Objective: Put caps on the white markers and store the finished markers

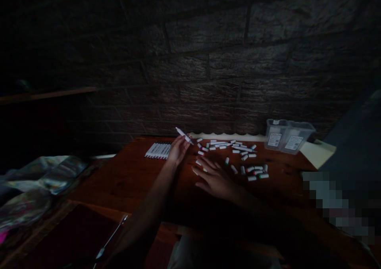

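Observation:
My left hand [177, 150] is raised a little over the wooden table [127, 177] and closed round a white marker [183, 135] that points up and to the left. My right hand [214, 178] lies flat on the table with its fingers spread, touching small white caps [199, 163] at its fingertips. Loose white markers and caps [238, 148] lie scattered beyond and to the right of this hand. A tidy row of markers [158, 150] lies just left of my left hand.
Two clear plastic boxes [287, 136] with labels stand at the table's back right by a pale sheet. A dark brick wall [208, 62] rises behind. Crumpled cloth [35, 181] lies at left. A thin metal tool [110, 237] rests near the front edge.

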`<state>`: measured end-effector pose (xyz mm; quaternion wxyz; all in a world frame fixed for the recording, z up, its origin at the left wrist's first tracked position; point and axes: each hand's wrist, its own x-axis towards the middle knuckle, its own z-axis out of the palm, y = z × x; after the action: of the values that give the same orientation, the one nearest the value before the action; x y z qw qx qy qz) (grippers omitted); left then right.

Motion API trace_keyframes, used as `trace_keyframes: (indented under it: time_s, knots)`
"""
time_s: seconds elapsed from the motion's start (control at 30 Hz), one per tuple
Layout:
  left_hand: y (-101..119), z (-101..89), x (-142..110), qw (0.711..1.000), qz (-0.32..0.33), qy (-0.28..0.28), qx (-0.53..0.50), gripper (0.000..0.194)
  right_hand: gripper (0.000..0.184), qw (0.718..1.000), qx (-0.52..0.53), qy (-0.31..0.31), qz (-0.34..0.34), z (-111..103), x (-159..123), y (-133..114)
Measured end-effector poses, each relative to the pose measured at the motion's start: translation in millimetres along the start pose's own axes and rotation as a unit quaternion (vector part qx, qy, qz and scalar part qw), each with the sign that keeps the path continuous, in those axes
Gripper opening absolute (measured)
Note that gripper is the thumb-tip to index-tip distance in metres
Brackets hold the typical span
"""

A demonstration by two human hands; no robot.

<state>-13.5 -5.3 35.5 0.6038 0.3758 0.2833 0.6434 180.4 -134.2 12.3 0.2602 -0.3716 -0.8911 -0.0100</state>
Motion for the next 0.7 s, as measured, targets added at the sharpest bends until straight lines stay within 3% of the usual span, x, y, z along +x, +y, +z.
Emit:
trace_keyframes:
  time_s: [0.17, 0.33, 0.53, 0.6, 0.7]
  knots:
    - [6.8, -5.8, 2.8, 0.997, 0.05, 0.03, 0.054, 0.045, 0.037, 0.996, -0.065, -0.038, -0.045, 19.1, 6.3, 10.1]
    - [7.1, -0.2, -4.1, 0.993, 0.033, -0.01, 0.109, 0.039, 0.037, 0.995, -0.092, -0.012, 0.045, 13.4, -0.7, 35.1]
    - [1.4, 4.5, -12.9, 0.968, 0.057, -0.064, 0.235, 0.05, 0.042, 0.989, -0.066, -0.015, 0.133, 3.7, -15.0, 59.4]
    - [1.4, 4.3, -15.6, 0.934, 0.09, -0.068, 0.338, 0.042, 0.046, 0.987, -0.055, -0.016, 0.147, 1.3, -18.9, 63.8]
    - [5.4, 5.0, -20.7, 0.822, 0.192, -0.055, 0.533, 0.033, 0.05, 0.986, -0.045, -0.015, 0.158, -2.3, -21.9, 67.1]
